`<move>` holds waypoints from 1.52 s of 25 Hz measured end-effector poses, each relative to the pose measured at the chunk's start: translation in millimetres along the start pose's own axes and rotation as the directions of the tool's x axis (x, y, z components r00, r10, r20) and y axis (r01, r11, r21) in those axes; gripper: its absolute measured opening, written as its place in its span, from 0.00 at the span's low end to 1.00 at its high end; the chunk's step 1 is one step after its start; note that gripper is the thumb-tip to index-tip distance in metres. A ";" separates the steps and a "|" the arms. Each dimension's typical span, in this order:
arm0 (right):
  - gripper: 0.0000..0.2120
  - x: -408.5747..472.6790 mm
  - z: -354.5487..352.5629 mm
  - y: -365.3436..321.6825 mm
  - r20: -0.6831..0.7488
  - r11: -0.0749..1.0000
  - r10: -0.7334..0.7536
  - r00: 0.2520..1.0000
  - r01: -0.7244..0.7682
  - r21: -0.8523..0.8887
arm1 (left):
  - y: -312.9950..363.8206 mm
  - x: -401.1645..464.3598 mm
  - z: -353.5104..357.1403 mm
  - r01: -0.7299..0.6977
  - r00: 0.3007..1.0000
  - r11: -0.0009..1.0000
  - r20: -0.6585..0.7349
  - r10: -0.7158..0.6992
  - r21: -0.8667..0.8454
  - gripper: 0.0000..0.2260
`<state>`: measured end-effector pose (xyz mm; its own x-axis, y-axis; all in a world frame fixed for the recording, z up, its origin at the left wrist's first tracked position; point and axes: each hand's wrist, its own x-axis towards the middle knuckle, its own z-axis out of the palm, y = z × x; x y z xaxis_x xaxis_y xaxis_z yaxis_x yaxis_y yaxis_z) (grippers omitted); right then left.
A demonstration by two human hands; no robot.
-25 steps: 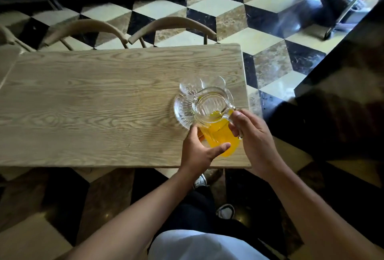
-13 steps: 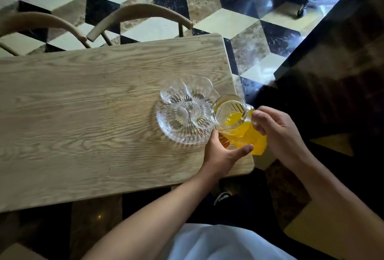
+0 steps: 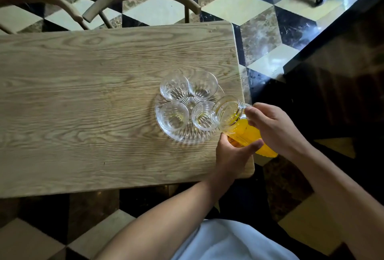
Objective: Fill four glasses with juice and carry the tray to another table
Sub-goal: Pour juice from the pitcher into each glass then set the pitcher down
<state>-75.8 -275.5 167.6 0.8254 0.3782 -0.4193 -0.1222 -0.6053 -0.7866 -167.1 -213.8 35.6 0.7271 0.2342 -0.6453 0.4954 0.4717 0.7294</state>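
Hands (image 3: 232,153) (image 3: 276,128) tilt juice pitcher (image 3: 239,126) over glass (image 3: 204,115) on tray (image 3: 166,133)

No text, label, brand, number or sign can be read anywhere in the view; the glass pitcher (image 3: 239,122), the glasses (image 3: 174,88) and the tray (image 3: 182,137) carry only moulded ribbing, no lettering; the wooden bench (image 3: 83,93) shows grain alone.
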 end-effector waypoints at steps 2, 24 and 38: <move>0.19 3.6 -1.4 -0.4 0.031 0.998 0.024 0.999 -0.022 -0.050 | 1.7 -3.7 5.6 0.033 0.999 0.999 -0.022 -0.034 -0.044 0.34; 0.21 32.8 14.1 -24.0 0.128 0.826 0.074 0.989 0.011 -0.564 | -31.0 10.9 54.7 0.057 0.991 0.884 -0.079 -0.105 -0.464 0.27; 0.23 39.7 17.4 -29.9 0.111 0.788 0.107 0.988 -0.016 -0.616 | -22.0 5.1 53.1 0.076 0.993 0.884 -0.048 -0.110 -0.461 0.24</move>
<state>-49.0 -230.2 166.6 0.7411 0.3868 -0.5488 0.2299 -0.9142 -0.3339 -149.1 -268.1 28.3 0.6442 0.2217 -0.7320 0.2736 0.8269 0.4913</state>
